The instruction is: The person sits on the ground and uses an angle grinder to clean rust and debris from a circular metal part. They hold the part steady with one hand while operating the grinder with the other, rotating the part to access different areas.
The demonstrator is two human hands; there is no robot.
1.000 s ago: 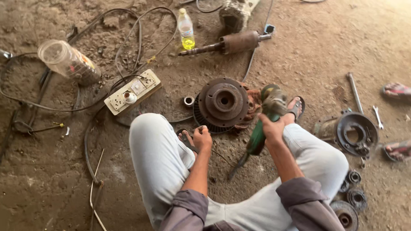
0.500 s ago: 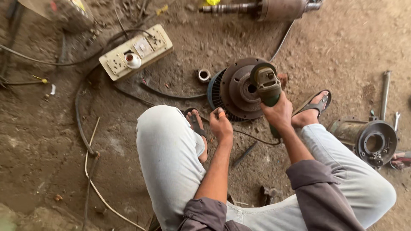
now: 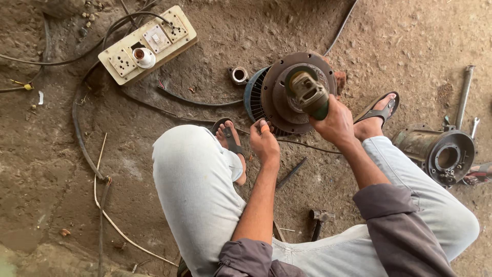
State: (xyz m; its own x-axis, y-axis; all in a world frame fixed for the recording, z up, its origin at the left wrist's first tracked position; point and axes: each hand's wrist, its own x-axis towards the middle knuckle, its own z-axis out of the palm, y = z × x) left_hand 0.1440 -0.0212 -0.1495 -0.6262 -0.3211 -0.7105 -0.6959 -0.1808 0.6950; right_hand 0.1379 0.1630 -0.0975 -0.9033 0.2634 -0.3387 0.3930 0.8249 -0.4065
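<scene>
Grinder (image 3: 309, 94): I see a green angle grinder at centre, its head over the middle of the motor end.
Right hand (image 3: 335, 123): clenched round the grinder's body, just near of its head.
Motor end (image 3: 289, 95): rusty round housing on the dirt floor, finned blue edge showing on its left; sits between my two feet.
Left hand (image 3: 265, 142): fingers curled at the housing's near-left rim, touching it; I cannot tell whether it grips anything.
Ring (image 3: 239, 75): small metal ring on the ground just left of the housing.
Sandals: left foot (image 3: 230, 139) beside my left knee, right foot (image 3: 378, 115) just right of the housing.
Socket board (image 3: 148, 43): cream board far left, a white plug in it, dark cables trailing around.
Cover (image 3: 441, 151): second round metal casting at the right, a long rod (image 3: 465, 95) beyond it.
Hammer (image 3: 320, 218): lies near, between my legs.
Bar (image 3: 292, 172): short dark bar on the dirt near the left wrist.
</scene>
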